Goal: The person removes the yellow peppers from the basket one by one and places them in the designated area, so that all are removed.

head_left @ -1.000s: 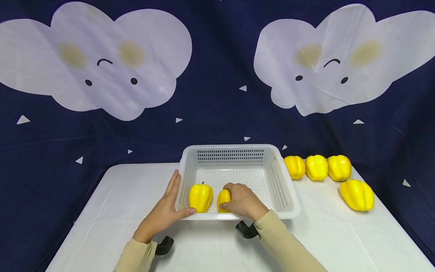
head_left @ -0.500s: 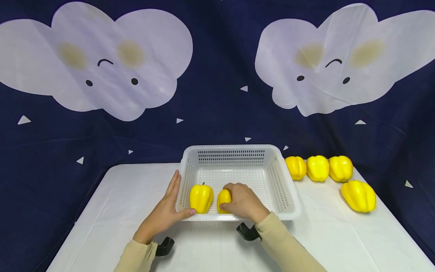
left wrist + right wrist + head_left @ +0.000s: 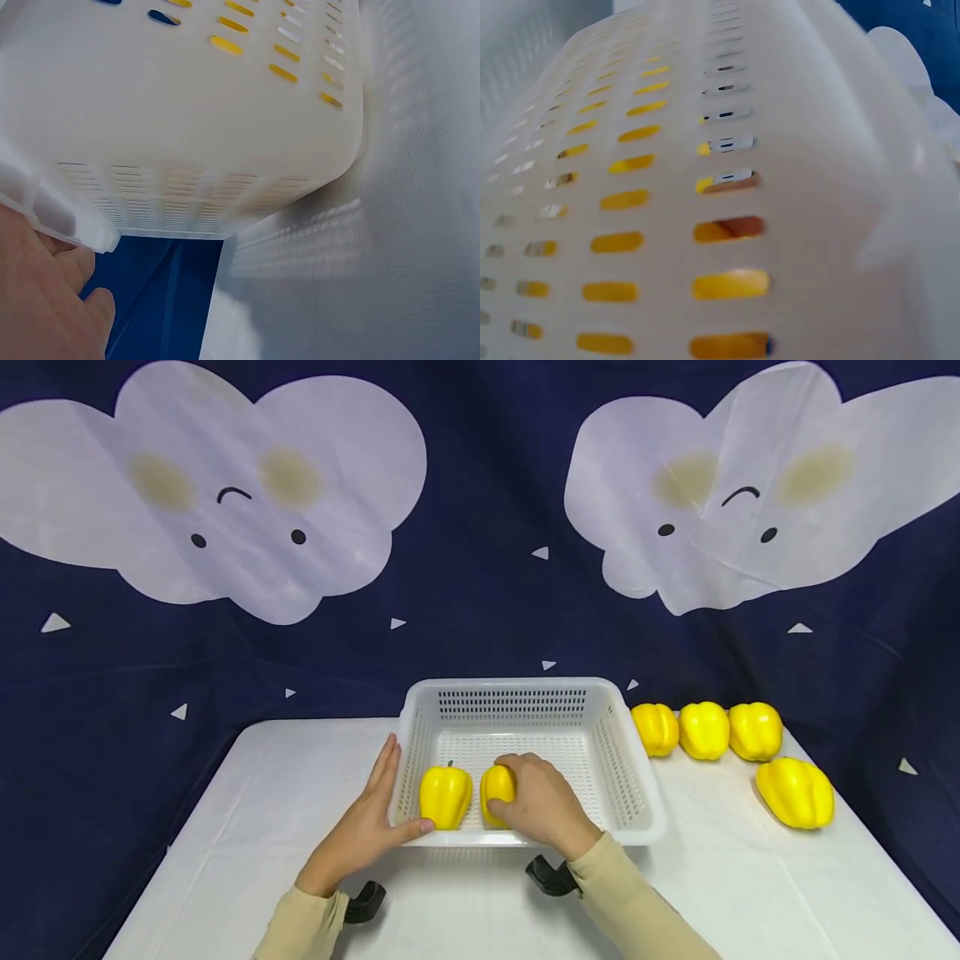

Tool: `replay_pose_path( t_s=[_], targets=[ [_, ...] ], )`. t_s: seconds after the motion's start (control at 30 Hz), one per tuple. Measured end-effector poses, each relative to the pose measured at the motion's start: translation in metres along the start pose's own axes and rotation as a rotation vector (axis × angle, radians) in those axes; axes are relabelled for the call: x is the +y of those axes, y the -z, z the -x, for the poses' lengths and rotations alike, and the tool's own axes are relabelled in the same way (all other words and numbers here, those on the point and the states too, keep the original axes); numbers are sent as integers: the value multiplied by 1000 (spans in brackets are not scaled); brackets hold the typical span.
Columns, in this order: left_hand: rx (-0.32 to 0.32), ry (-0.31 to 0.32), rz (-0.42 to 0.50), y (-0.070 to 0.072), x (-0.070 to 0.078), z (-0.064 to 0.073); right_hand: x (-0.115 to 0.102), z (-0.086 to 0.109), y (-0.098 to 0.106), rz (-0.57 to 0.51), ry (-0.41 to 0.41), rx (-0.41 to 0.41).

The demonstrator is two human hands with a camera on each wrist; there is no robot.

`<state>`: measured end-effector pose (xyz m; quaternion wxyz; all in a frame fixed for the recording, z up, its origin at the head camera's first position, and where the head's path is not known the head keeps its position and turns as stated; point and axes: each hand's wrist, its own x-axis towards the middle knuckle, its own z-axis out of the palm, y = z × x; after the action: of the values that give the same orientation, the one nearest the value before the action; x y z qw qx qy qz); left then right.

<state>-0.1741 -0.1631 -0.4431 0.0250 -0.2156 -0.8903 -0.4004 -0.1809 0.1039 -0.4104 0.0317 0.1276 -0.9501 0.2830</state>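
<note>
In the head view, a white perforated basket (image 3: 525,837) stands on the white table. My left hand (image 3: 358,835) rests at its front left corner, straight fingers along the outer left side and thumb on the front rim. A yellow bell pepper (image 3: 446,797) stands inside near that thumb, stem up. Just right of it, my right hand (image 3: 543,802) holds another yellow bell pepper (image 3: 495,793) between thumb and fingers, covering its right side. Up close, the left wrist view has the left hand (image 3: 45,300) at the basket's rim. Yellow shows through the basket's slots (image 3: 626,199) in the right wrist view.
Right of the basket, three yellow bell peppers (image 3: 703,731) line the table's back edge, with another pepper (image 3: 797,793) in front near the right edge. Black wrist mounts (image 3: 365,903) sit below both hands. A dark blue cloth with clouds (image 3: 480,568) hangs behind the table.
My right hand and its pepper have shifted slightly up and to the right within the basket. The left hand keeps its place at the corner, and the other peppers stay put.
</note>
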Motion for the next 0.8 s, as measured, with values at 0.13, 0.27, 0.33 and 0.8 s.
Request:
replay_pose_path(
  t_s=[0.13, 0.27, 0.33, 0.8],
  targets=[
    [-2, 4, 2, 1, 0, 0, -1, 3, 4, -41, 15, 56],
    [-3, 4, -4, 2, 0, 0, 0, 7, 9, -77, 22, 99],
    [-5, 2, -6, 1, 0, -1, 0, 9, 10, -83, 25, 112],
    [-4, 6, 12, 0, 0, -1, 5, 26, 28, -104, 69, 218]
  ],
)
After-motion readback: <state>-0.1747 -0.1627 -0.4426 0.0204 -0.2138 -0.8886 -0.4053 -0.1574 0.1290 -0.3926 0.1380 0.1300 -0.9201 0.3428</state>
